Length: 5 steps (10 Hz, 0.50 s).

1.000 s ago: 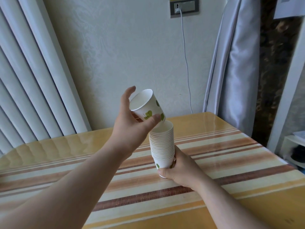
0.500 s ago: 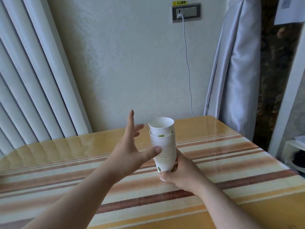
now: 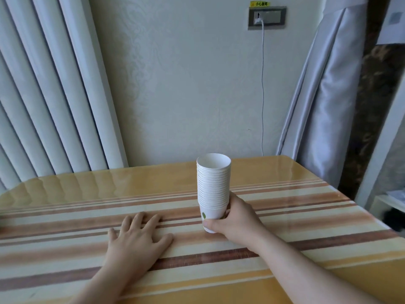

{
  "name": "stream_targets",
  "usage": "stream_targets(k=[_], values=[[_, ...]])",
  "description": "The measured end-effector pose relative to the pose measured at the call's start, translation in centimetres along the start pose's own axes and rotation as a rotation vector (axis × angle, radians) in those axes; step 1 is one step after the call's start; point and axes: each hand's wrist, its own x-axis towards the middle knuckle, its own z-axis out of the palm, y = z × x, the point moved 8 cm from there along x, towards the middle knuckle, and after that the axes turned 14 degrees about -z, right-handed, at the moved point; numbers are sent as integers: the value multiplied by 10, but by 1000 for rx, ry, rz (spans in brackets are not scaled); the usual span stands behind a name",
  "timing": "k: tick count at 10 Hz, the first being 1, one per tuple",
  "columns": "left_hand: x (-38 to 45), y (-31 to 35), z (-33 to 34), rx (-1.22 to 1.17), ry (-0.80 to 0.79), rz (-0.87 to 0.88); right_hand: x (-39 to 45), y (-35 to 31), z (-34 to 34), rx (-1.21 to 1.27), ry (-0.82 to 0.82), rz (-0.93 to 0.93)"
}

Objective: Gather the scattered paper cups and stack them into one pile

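Standing upright on the counter (image 3: 65, 198), right of centre, is one stack of white paper cups (image 3: 213, 189). The cups are nested mouth up, rims packed closely one above another; the top cup shows an open white interior. The bottom cup carries a small green leaf print on its near left side. The base of the stack is at the counter surface; whether it rests fully on it cannot be told, as the fingers cover it.

Right hand (image 3: 237, 220): grip closed around the lowest part of the stack, thumb across the near side at the base, fingers wrapped behind on the far right side. The forearm runs in from the near right corner.

Left hand (image 3: 138, 240): lies palm down and flat on the counter, fingers spread, holding nothing. It is left of the stack and apart from it, with bare counter between thumb and cup base.

Counter surface: glossy, yellow-orange with brown, cream and tan stripes running left to right.

Far side: pale textured wall. A wall socket (image 3: 267, 18) sits high on it with a yellow label above, and a white cable (image 3: 262, 88) hangs straight down from it behind the counter. Vertical blinds (image 3: 43, 95) at far left, a grey curtain (image 3: 324, 88) at far right.
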Motion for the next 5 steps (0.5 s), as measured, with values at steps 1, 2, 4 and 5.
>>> stream_targets(k=[1,2,4,5], values=[[3,0,2,-48,0,2,24,-27,22,-10,-15,-30],[8,4,-2,-92,-32,10,42,-32,44,-47,11,-2],[14,5,-2,-90,-38,2,46,-20,64,-100,82,68],[2,2,-4,-60,11,22,35,-24,72,-88,-21,39]])
